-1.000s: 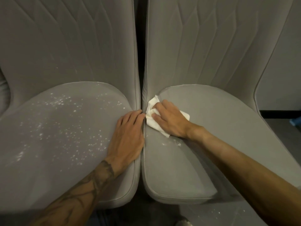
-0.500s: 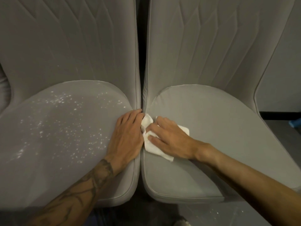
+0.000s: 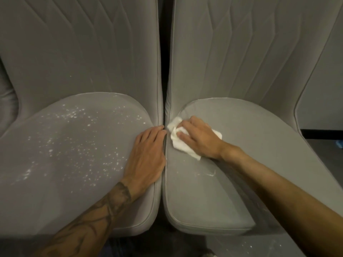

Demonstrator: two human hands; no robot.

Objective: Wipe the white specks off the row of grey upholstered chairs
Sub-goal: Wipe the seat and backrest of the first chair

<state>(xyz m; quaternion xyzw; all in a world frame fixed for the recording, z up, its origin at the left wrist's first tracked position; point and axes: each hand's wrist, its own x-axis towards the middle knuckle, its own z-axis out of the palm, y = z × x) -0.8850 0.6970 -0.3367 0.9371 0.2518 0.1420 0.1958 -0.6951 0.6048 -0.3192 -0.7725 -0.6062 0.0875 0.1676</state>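
- The right hand [image 3: 199, 139] has pushed the white cloth [image 3: 178, 143] back up toward the seat's inner corner, uncovering a small smear [image 3: 208, 174].
- It presses the cloth flat; the left hand [image 3: 146, 154] rests open on the speckled left seat [image 3: 65, 145].
- Best gathering specks inward, not into the gap.

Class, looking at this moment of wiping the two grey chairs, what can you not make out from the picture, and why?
- Head view: seat fabric under the white cloth and right hand, which cover it.
- Seat edge under the left hand.
- Tops of both chair backs: cut off by the frame.
- Blue thing: cut off at the right edge.
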